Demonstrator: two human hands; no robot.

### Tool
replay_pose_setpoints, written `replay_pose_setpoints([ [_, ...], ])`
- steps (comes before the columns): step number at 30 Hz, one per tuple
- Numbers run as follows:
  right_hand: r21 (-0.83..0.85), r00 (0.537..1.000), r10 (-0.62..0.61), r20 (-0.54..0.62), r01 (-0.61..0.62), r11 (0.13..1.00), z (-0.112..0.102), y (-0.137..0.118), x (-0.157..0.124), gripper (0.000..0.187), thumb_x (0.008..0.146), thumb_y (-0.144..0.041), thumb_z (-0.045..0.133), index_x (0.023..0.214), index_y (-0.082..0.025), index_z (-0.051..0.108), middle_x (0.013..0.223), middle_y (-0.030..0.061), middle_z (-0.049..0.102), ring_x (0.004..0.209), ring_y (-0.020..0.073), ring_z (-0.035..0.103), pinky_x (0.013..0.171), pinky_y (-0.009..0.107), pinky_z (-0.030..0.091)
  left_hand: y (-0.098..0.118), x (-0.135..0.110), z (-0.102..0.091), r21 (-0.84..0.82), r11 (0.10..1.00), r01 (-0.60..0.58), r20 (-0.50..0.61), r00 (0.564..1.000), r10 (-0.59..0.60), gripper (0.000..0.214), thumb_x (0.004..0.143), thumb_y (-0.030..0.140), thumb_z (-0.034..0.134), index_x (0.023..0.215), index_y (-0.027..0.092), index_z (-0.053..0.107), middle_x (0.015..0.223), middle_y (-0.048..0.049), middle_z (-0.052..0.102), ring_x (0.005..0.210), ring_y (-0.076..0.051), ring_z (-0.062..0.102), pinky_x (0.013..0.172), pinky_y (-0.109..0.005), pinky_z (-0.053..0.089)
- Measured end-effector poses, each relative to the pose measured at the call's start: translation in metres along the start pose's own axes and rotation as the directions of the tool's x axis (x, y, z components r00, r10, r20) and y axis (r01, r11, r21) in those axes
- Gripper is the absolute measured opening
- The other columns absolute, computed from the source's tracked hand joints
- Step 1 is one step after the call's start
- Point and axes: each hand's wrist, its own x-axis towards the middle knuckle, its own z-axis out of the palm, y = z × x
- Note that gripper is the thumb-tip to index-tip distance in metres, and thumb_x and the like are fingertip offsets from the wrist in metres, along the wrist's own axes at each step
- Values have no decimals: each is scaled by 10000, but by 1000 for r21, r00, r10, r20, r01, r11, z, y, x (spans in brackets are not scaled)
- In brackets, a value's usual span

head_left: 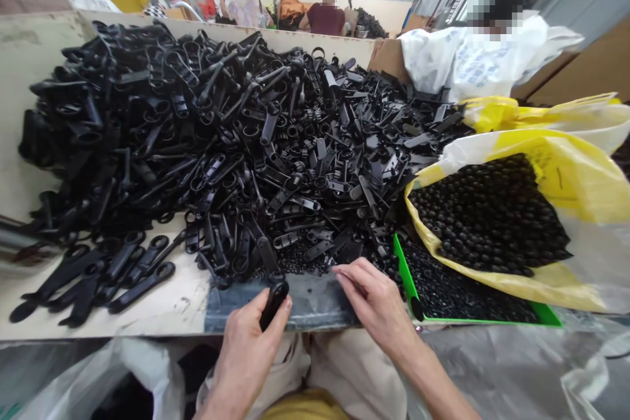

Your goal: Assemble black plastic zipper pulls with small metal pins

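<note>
My left hand (253, 338) is closed around a black plastic handle piece (274, 305), its rounded end pointing up, above the front edge of the table. To the right, my right hand (377, 302) has its thumb and fingertips pinched together by the small black bits (305, 259) at the front of the heap. Whatever may be between those fingertips is too small to name. Under both hands lies a dark bluish mat (315, 298). Behind them rises a big heap of black plastic handles and flat levers (216, 125).
Several finished-looking black handles (142, 285) lie at front left. A green tray (487, 323) of small black parts and a yellow-and-white sack (585, 170) of black round pieces stand at right. A plastic bag (157, 367) hangs below. Other people sit beyond the board (352, 46).
</note>
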Motion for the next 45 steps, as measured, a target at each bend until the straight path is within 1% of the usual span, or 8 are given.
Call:
replay_pose_setpoints([
  [8,-1,999,-24,23,24,1000,8,-7,15,229,1057,-217,501,1057,-220,730,941,54,693,806,187,684,705,272,507,2,3,-6,76,996,-39,-31,999,42,388,944,489,547,993,172,764,782,-19,761,750,-225,665,709,-286,471],
  [15,-1,991,-60,122,60,998,34,-44,31,129,1027,-261,617,1078,-213,726,952,39,726,803,175,704,717,263,493,-5,14,-30,-148,988,34,-313,946,-80,297,850,503,655,922,217,680,888,-20,752,839,-222,691,739,-269,514],
  [23,-183,987,22,161,8,983,61,-69,61,120,981,-240,698,871,-202,728,883,25,772,752,185,714,642,255,403,-20,9,-28,-185,982,27,-274,959,-78,337,841,532,655,956,220,709,940,-43,760,892,-241,694,820,-320,527],
  [29,-123,991,-33,131,49,991,51,-90,98,200,971,-198,670,777,-207,718,765,-7,751,686,149,669,630,250,366,-20,15,-31,-212,977,28,-162,985,-64,350,884,558,636,927,217,705,629,20,694,542,-168,593,541,-259,468],
  [33,-96,996,-57,69,64,993,43,-97,127,102,986,-228,660,967,-216,760,769,-8,754,715,167,683,659,253,400,-16,22,-34,-244,970,24,-140,988,-59,380,892,566,644,1044,224,713,820,-11,783,549,-151,624,574,-261,501],
  [35,-68,995,-82,51,85,994,39,-92,123,149,1015,-223,625,1119,-217,731,838,-5,767,762,164,697,708,245,437,-17,23,-36,-267,963,26,-160,985,-71,401,892,574,640,1071,221,704,913,-34,799,591,-159,668,614,-272,528],
  [38,-27,983,-150,102,153,988,36,-77,94,165,1040,-176,559,1070,-212,718,920,8,756,796,151,702,726,229,468,-19,22,-36,-301,953,38,-176,980,-95,423,891,579,635,1089,209,692,943,-56,802,632,-177,702,647,-287,552],
  [45,-404,922,-117,370,273,873,54,-63,47,428,945,-22,558,1309,-235,633,1157,60,683,819,167,717,583,236,464,-21,13,-34,-222,975,8,-195,980,-52,385,903,550,617,1068,218,717,739,-8,751,639,-192,701,657,-286,570],
])
